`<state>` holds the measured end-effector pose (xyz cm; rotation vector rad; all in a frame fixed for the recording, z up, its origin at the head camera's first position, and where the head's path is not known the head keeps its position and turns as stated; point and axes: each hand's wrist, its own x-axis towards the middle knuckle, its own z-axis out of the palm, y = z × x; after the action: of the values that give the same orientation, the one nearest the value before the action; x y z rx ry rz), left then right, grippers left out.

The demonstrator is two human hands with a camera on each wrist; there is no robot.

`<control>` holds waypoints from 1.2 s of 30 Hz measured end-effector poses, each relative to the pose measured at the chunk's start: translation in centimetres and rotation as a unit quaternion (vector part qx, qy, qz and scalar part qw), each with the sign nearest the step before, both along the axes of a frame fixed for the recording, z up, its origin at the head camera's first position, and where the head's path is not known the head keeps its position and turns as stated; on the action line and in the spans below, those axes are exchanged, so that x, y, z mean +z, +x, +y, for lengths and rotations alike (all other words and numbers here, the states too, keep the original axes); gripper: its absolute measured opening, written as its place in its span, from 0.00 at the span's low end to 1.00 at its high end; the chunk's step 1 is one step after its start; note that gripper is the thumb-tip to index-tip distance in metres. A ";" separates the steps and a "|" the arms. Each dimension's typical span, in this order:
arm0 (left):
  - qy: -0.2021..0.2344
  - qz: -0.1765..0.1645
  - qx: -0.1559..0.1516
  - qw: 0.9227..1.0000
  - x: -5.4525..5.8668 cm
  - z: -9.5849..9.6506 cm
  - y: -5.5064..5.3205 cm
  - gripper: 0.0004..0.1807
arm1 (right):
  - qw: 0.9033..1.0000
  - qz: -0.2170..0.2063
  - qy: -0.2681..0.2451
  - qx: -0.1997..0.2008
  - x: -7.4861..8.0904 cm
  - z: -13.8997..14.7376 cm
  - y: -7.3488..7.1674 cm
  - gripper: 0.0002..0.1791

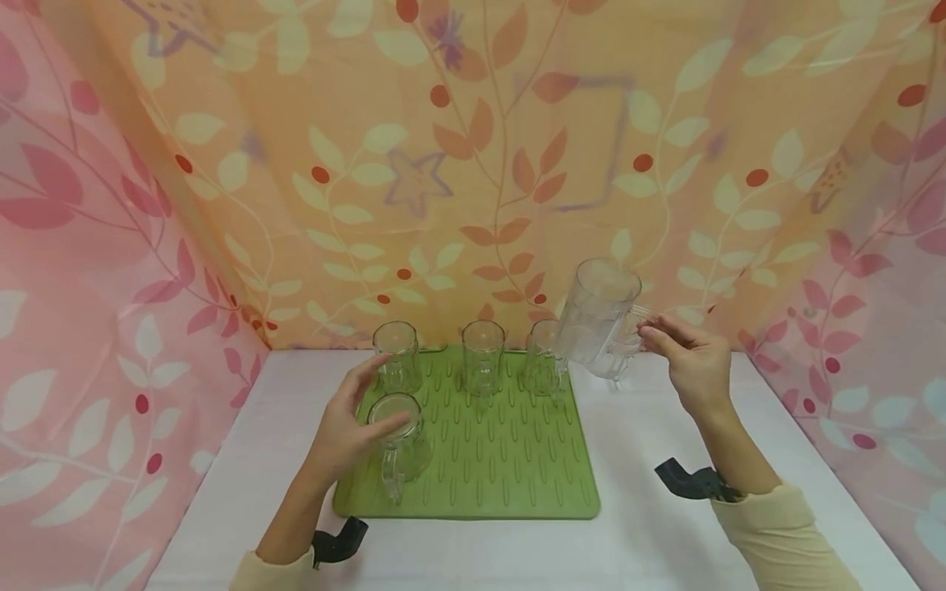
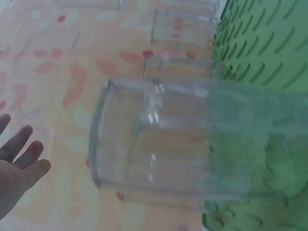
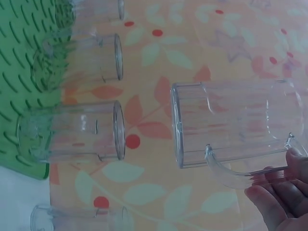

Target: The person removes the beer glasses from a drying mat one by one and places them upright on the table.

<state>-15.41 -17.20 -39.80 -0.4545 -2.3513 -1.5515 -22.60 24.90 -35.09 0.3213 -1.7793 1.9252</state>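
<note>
Three floral sheets (image 1: 480,164) fill the scene, pink on both flanks and yellow-orange across the back, and below them spreads the white-topped bench (image 1: 650,509). Centre stage, it's the green ridged mat (image 1: 510,468), flat on that bench! Now the hands: the left hand (image 1: 347,431) is out by the mat's left side, fingers and thumb spread apart, nothing clamped, just beside the front mug. And on the right, the right hand (image 1: 695,369) is up in the air, thumb and fingers pinched together on a handle!

That handle belongs to the lifted mug (image 1: 594,320), clear glass, tilted, well above the bench around the mat's back right corner. Below, the front mug (image 1: 410,460) stands at the mat's left, handle towards the person. Behind it, a row across the back of the mat: left mug (image 1: 402,361), middle mug (image 1: 483,361), right mug (image 1: 543,361), that last one partly screened by the lifted glass. One more, the outer mug (image 3: 77,219), stands past the mat's right edge; through so much clear glass, it's hard to be sure which way it faces. Smallest of all, black mounts (image 1: 340,540) sit at both wrists.
</note>
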 end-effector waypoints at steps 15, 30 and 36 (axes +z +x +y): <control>-0.017 -0.033 0.027 0.999 -4.6 -5.5 1.3 0.50 | 0.994 0.003 -0.028 -0.103 -0.6 3.4 -0.6 0.18; -0.043 -0.180 0.017 0.983 -7.4 -6.8 1.7 0.51 | 0.979 -0.022 -0.086 -0.185 -1.7 6.6 -1.3 0.20; -0.055 -0.230 0.004 0.972 -8.2 -6.9 1.7 0.52 | 0.972 -0.013 -0.128 -0.195 -2.3 7.6 -1.8 0.16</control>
<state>-13.71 -24.12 -47.96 -0.1107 -2.7851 -1.6738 -24.44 32.45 -37.42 -0.1359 -1.4536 1.8418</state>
